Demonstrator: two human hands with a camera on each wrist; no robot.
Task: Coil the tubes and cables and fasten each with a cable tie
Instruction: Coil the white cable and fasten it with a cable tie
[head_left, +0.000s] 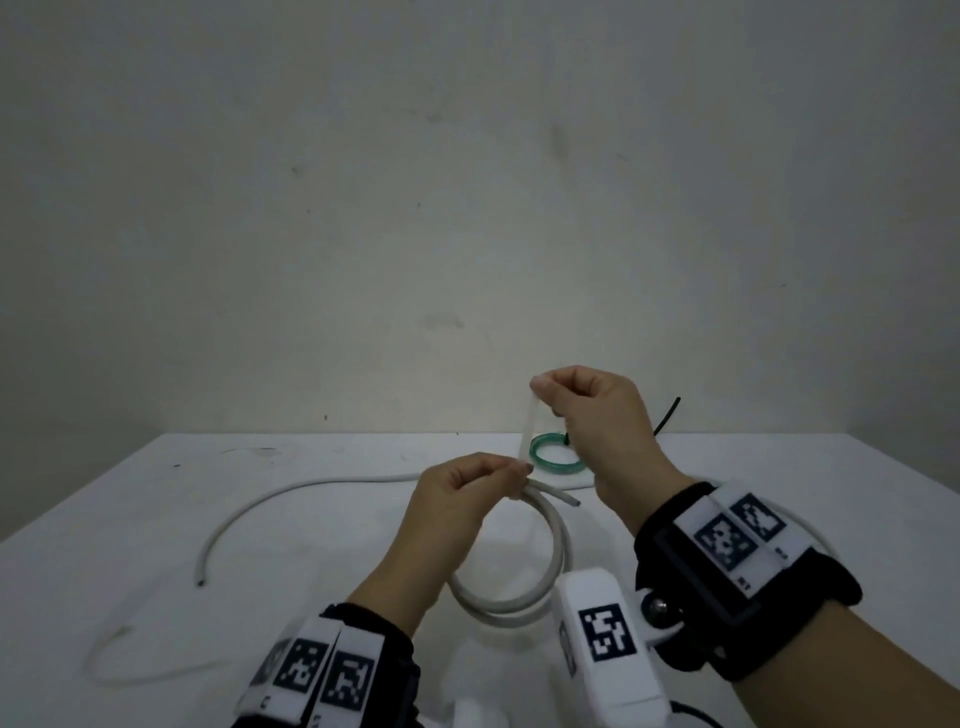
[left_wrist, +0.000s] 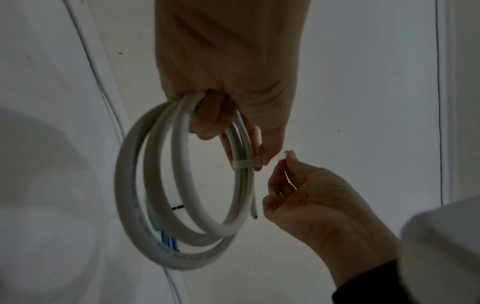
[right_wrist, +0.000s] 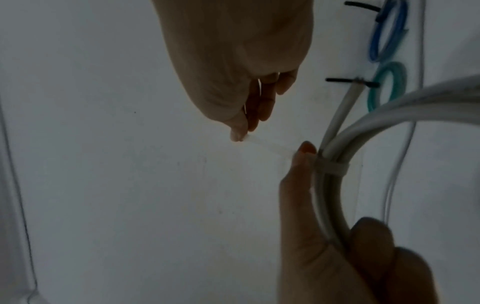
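Note:
A white cable coil (head_left: 524, 582) hangs above the table, gripped at its top by my left hand (head_left: 467, 493). In the left wrist view the coil (left_wrist: 161, 185) has several loops, and a white cable tie (left_wrist: 244, 164) wraps them. My right hand (head_left: 592, 410) pinches the tie's free tail (head_left: 527, 426) and holds it up and away from the coil. The right wrist view shows the tie band (right_wrist: 332, 168) snug around the loops, its tail (right_wrist: 267, 146) stretched to my right hand's fingertips (right_wrist: 237, 134). One cut cable end (head_left: 569, 501) sticks out to the right.
A green tube coil (head_left: 553, 457) with a black tie (head_left: 667, 415) lies behind my hands. A blue coil (right_wrist: 387, 30) sits beside it in the right wrist view. A loose white cable (head_left: 291, 499) curves over the table's left. A thin clear tube (head_left: 130, 670) lies front left.

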